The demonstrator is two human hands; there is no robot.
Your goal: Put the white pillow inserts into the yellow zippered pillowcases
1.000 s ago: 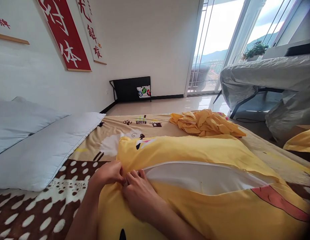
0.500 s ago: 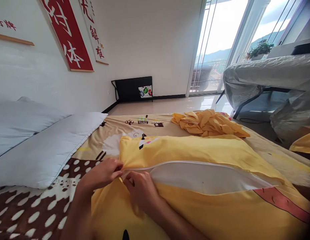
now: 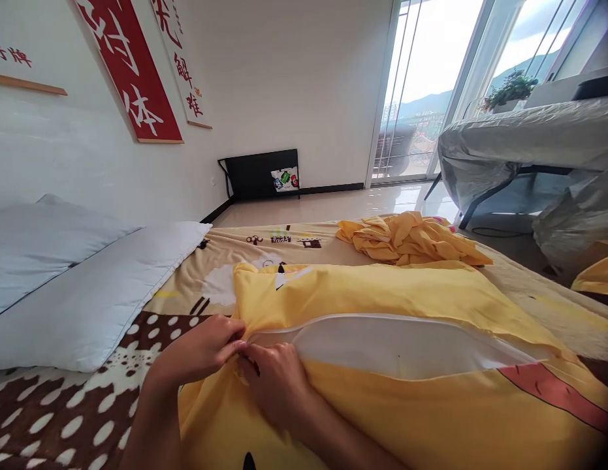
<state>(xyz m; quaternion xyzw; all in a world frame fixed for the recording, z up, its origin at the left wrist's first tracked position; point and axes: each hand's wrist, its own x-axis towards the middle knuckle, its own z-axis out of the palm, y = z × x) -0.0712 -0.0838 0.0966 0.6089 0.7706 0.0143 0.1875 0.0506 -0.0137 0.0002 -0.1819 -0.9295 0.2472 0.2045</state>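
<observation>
A yellow pillowcase (image 3: 372, 287) with printed patches lies across the bed, its long opening gaping. Inside the opening shows a white pillow (image 3: 392, 346). At the left end of this opening, my left hand (image 3: 210, 349) pinches the cloth edge between thumb and fingers. My right hand (image 3: 274, 378) touches it there, with its fingers closed on the same corner of the pillowcase. Whether a zipper pull sits between the fingertips is hidden.
White pillows (image 3: 88, 307) lie on the left of the patterned blanket (image 3: 73, 418). Crumpled yellow cloth (image 3: 406, 238) rests toward the bed's far edge. Beyond, a black panel (image 3: 255, 173) leans on the wall, and a plastic-covered table (image 3: 529, 137) stands at right.
My right hand has shifted slightly left and its fingertips have drawn closer to my left hand's at the opening's end. The pillowcase stays nearly in place.
</observation>
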